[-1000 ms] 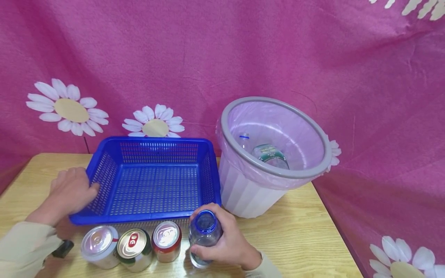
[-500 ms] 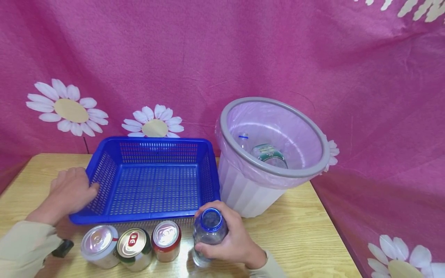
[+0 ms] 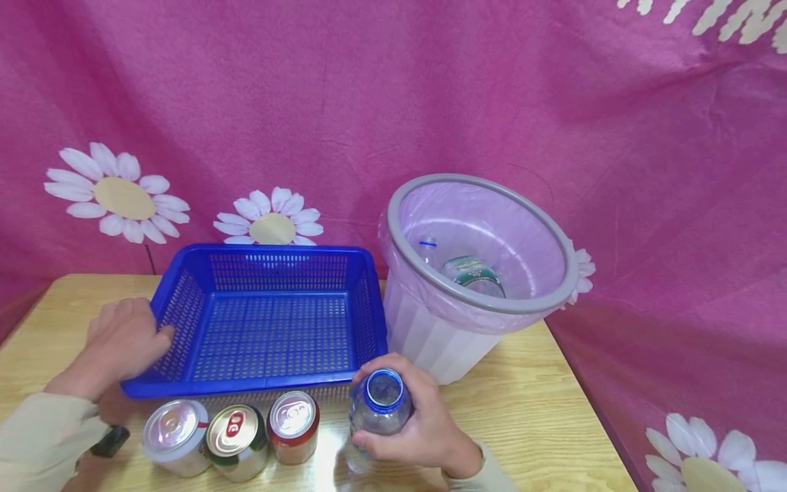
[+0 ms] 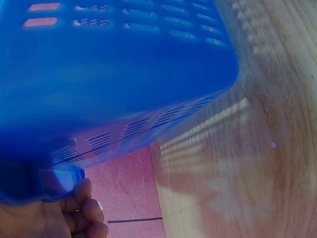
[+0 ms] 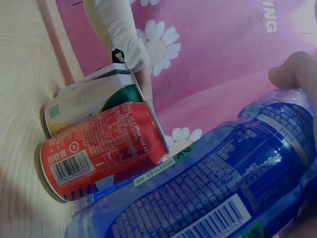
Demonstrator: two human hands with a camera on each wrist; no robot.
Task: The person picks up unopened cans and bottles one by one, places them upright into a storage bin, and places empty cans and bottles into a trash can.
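My left hand (image 3: 126, 338) grips the left rim of a blue perforated plastic basket (image 3: 264, 384); in the left wrist view its fingertips (image 4: 93, 210) curl at the rim. At the front, my right hand (image 3: 424, 424) holds an uncapped clear plastic bottle (image 3: 382, 413) with a blue neck. Its thumb and fingers wrap the bottle's upper part. The right wrist view shows the bottle's blue label (image 5: 208, 183) and barcode. Left of it stand a red can (image 3: 293, 427), a green and gold can (image 3: 236, 441) and a white-topped can (image 3: 176, 437), all upright.
A white bin (image 3: 430, 342) with a grey rim and pink liner stands right of the basket. Inside lie a green-labelled bottle (image 3: 473, 273) and another clear bottle (image 3: 428, 251). A pink floral cloth (image 3: 307, 102) hangs behind the wooden table (image 3: 516, 424).
My right hand has moved the bottle a little to the right, away from the red can. The left hand keeps its place on the basket.
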